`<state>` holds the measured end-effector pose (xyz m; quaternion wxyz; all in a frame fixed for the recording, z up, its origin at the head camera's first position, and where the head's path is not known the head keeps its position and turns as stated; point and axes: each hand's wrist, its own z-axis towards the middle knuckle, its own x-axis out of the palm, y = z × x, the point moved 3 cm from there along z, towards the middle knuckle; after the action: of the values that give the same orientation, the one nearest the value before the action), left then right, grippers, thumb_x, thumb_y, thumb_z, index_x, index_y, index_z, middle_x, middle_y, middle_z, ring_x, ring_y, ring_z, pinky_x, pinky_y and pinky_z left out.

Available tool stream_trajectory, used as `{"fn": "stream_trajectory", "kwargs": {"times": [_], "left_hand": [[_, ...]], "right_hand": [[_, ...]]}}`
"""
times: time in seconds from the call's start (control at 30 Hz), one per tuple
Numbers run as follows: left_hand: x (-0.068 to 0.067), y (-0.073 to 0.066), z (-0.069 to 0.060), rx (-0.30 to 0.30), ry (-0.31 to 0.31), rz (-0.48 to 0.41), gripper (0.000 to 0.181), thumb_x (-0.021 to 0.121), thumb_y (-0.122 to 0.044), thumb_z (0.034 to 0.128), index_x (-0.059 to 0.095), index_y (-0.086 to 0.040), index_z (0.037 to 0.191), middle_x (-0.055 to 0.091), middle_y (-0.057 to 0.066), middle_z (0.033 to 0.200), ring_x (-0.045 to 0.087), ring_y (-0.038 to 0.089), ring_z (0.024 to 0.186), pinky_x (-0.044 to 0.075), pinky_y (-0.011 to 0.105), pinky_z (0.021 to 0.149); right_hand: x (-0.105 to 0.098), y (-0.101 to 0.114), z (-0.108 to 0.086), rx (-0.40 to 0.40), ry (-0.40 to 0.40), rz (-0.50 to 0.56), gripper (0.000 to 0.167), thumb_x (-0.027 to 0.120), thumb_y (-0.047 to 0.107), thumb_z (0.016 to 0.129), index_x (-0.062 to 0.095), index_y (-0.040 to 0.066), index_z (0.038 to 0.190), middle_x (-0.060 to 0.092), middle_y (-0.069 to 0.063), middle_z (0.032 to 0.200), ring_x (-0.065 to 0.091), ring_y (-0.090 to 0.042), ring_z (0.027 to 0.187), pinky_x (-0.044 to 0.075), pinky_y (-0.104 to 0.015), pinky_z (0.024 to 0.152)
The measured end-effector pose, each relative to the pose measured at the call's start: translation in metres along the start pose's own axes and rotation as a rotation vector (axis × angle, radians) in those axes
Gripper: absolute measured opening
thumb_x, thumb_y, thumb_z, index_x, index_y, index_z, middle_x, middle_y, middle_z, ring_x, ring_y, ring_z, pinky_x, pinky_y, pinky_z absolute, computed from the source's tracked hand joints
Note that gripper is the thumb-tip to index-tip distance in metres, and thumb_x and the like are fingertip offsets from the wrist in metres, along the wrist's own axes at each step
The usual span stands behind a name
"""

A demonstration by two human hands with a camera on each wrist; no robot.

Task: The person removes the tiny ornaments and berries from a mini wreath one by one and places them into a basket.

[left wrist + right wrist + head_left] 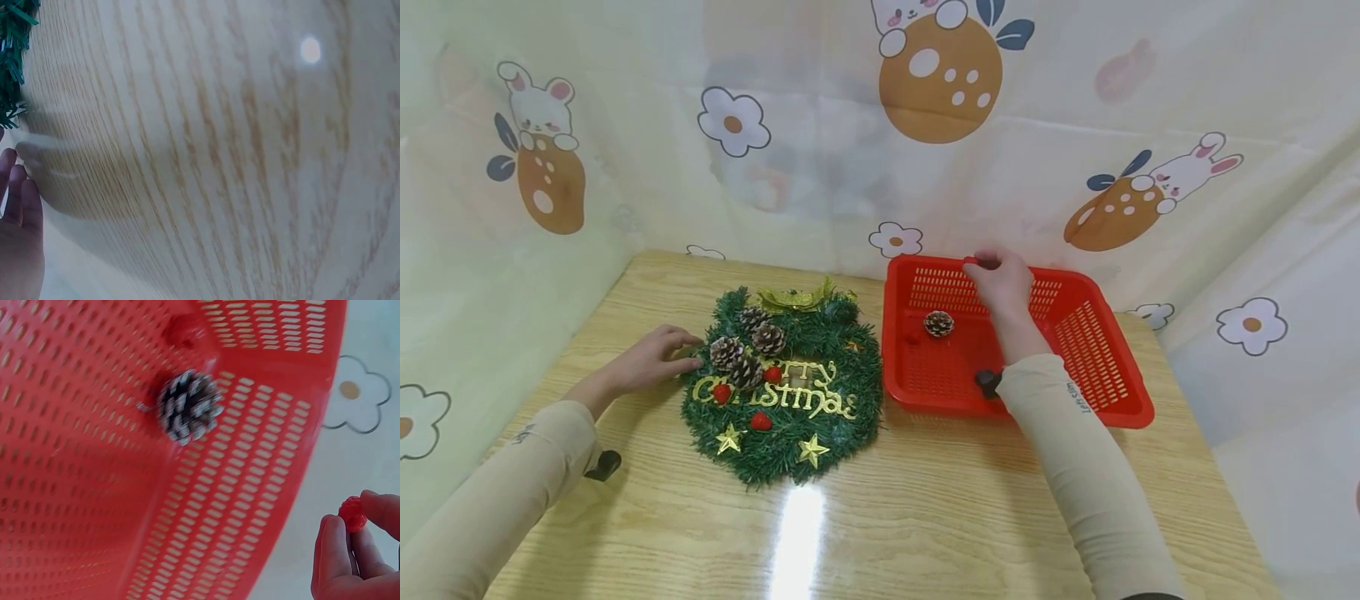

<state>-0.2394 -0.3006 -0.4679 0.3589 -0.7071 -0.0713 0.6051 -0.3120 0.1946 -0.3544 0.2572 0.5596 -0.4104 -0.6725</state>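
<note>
My right hand (1004, 287) is over the far side of the red basket (891, 392), pinching a small red berry (353, 514) between thumb and fingers. Below it in the basket sit one pine cone (187, 406) and a blurred red berry (186, 330). To the left lies a green Christmas wreath (856, 421) with gold "Merry Christmas" lettering (805, 400), gold stars (812, 451), a gold bow (797, 299), several pine cones (747, 372) and red berries (761, 422). My left hand (651, 358) rests at the wreath's left edge, fingers extended; whether it grips any greenery cannot be made out.
Wreath and basket stand side by side on a light wooden table (700, 533). A patterned curtain (820, 192) hangs behind the table and along both sides. Dark wrist-mounted pieces show under the left sleeve (542, 454) and beside the right sleeve (1075, 442).
</note>
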Motion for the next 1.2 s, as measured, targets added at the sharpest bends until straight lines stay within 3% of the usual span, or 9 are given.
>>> {"fn": "stream_trajectory", "kwargs": {"times": [0.37,0.7,1.2], "left_hand": [[0.001,0.0,-0.001,-0.002,0.002,-0.002,0.046,0.061,-0.023,0.0983,0.053,0.008,0.132,0.044,0.032,0.133,0.04,0.047,0.123,0.033,0.066,0.1],[0.0,-0.001,-0.001,0.001,-0.004,-0.01,0.046,0.062,-0.023,0.0975,0.054,0.007,0.132,0.043,0.032,0.133,0.041,0.048,0.122,0.033,0.067,0.1],[0.003,0.003,-0.001,0.023,-0.026,-0.02,0.04,0.063,-0.019,0.0965,0.059,0.007,0.126,0.044,0.031,0.129,0.041,0.047,0.121,0.032,0.066,0.1]], "right_hand": [[-0.003,-0.025,0.012,0.067,0.029,-0.111,0.033,0.062,0.02,0.096,0.063,0.003,0.125,0.059,-0.016,0.125,0.049,-0.032,0.11,0.046,-0.042,0.094],[0.006,-0.033,0.015,0.094,0.164,-0.206,0.032,0.062,0.019,0.097,0.064,0.003,0.125,0.058,-0.016,0.128,0.049,-0.033,0.11,0.046,-0.044,0.096],[0.011,-0.037,0.013,0.096,0.169,-0.234,0.029,0.062,0.018,0.097,0.066,0.002,0.121,0.057,-0.018,0.127,0.05,-0.034,0.109,0.048,-0.045,0.092]]}}
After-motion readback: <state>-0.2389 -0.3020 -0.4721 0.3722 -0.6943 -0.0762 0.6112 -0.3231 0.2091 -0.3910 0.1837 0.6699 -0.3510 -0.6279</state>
